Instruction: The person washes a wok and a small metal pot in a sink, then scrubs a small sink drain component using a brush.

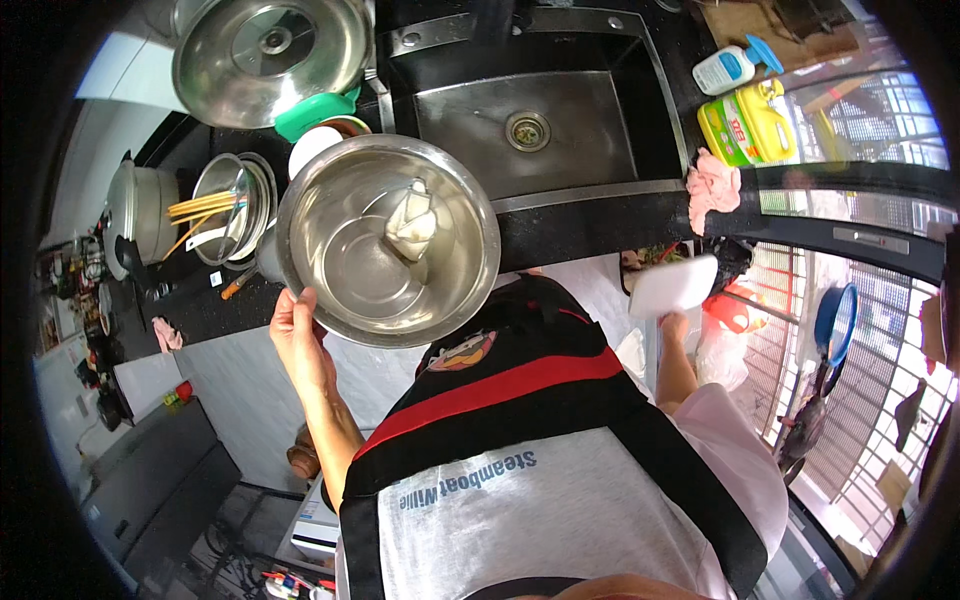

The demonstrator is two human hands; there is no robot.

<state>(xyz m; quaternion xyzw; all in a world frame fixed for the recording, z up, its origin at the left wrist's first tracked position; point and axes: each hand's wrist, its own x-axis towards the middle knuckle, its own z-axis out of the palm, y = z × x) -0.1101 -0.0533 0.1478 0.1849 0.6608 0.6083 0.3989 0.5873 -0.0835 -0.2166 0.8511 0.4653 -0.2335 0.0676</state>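
A wide stainless steel bowl (367,281) tilts over the counter edge in front of me, its inside facing up. My left hand (300,330) grips its near left rim, thumb on top. Inside the bowl lies a crumpled white item (412,225); I cannot tell what it is made of. Out to the right and lower down, my right hand (673,326) holds a flat white object (673,286), blurred, perhaps a board or lid. Beyond it, partly hidden, a dark bin (651,256) shows scraps in it.
A black sink (480,165) lies ahead. On its right stand a yellow detergent jug (748,124), a pump bottle (726,70) and a pink cloth (711,187). To the left are a large metal lid (322,71), a colander (217,180) with chopsticks, and a pot (154,214).
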